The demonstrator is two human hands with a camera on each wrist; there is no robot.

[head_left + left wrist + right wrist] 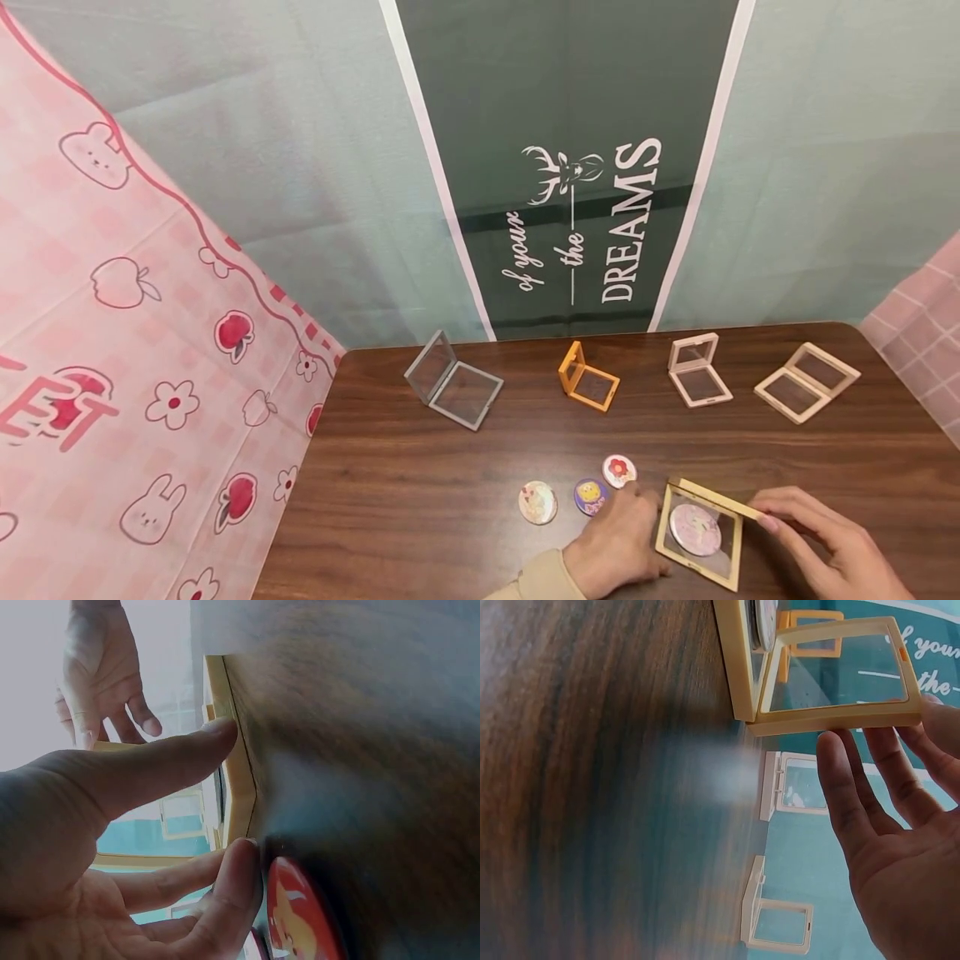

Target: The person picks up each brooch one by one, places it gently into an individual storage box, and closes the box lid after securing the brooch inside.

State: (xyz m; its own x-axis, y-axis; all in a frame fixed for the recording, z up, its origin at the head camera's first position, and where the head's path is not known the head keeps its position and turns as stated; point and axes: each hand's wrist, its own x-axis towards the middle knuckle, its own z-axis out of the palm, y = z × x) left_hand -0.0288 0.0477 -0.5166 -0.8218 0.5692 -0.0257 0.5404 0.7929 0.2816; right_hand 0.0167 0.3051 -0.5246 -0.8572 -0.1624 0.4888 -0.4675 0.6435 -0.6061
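A yellow hinged frame case (701,569) with clear windows lies on the table, its lid (840,720) raised on the right side. A round pink badge (695,530) rests on the window of its base. My left hand (615,542) holds the left side of the base, thumb (172,761) and bent fingers against the yellow edge. Thumb and fingers of my right hand (832,542) pinch the raised lid near its free edge. Beside the left hand lie a red-flower badge (618,470), a purple-and-yellow badge (589,495), partly covered, and a cream badge (537,502).
Along the table's back stand opened frame cases: grey (465,396), orange (597,404), pale pink (705,398) and a cream one (817,408) laid nearly flat. Behind the wooden table (390,500) hangs a green printed cloth (570,83); a pink cloth (187,350) hangs at left.
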